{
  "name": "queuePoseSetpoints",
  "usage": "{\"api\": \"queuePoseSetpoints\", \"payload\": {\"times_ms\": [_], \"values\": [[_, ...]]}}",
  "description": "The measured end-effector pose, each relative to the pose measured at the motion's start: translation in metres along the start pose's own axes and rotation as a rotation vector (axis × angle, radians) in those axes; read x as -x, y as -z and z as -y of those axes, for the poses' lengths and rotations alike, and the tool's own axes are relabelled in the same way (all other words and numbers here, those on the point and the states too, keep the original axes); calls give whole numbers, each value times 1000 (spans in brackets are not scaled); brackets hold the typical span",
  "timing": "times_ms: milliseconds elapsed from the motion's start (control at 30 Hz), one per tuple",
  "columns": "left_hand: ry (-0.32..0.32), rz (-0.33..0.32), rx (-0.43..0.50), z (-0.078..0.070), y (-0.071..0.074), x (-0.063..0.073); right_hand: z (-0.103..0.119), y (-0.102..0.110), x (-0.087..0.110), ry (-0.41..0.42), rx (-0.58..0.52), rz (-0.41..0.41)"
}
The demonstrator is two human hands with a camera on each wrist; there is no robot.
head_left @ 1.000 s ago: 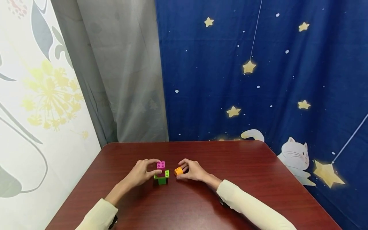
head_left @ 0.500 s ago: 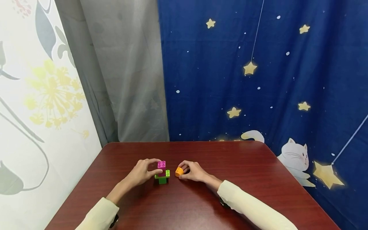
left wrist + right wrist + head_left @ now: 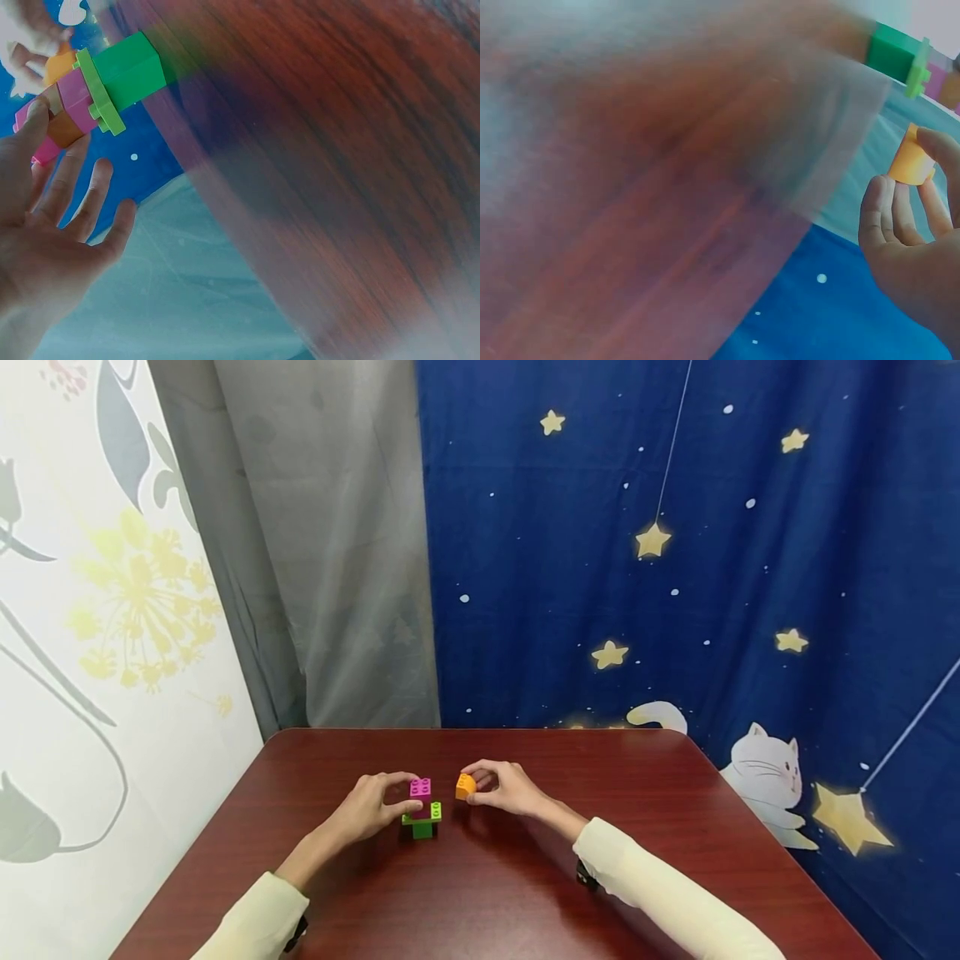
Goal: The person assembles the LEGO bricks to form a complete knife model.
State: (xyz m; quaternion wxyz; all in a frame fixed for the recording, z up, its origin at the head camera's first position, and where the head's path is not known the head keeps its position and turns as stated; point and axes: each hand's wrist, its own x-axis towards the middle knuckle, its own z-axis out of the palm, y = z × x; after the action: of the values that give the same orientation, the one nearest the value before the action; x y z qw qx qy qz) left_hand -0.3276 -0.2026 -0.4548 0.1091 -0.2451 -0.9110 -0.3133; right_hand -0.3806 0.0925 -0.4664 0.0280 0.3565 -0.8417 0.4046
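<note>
On the table stands a stack of toy building bricks: a green brick [image 3: 422,831] at the bottom, a lime plate [image 3: 436,812] across it and magenta bricks [image 3: 421,789] above. A brown section [image 3: 64,129] shows between the pink parts in the left wrist view. My left hand [image 3: 365,812] pinches the upper part of this stack between thumb and fingers. To its right, my right hand [image 3: 513,789] holds an orange brick [image 3: 465,787] with one rounded side, apart from the stack. Its studs face up in the head view; the fingers hide its far side.
The dark red wooden table [image 3: 480,893] has its far edge near a grey curtain [image 3: 360,568] and a blue star-patterned curtain [image 3: 525,568]. A white patterned panel [image 3: 90,710] rises on the left.
My right hand has raised the orange brick, moving it away from me, and the brick has turned so its rounded side faces right. My left hand keeps its hold on the stack.
</note>
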Motion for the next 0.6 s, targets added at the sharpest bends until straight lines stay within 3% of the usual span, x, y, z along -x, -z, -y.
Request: {"api": "queuePoseSetpoints", "payload": {"times_ms": [200, 600], "values": [[-1, 5, -4, 1, 1, 0, 15, 8, -12, 17, 18, -12], [2, 17, -2, 2, 0, -1, 37, 6, -26, 57, 7, 52]]}}
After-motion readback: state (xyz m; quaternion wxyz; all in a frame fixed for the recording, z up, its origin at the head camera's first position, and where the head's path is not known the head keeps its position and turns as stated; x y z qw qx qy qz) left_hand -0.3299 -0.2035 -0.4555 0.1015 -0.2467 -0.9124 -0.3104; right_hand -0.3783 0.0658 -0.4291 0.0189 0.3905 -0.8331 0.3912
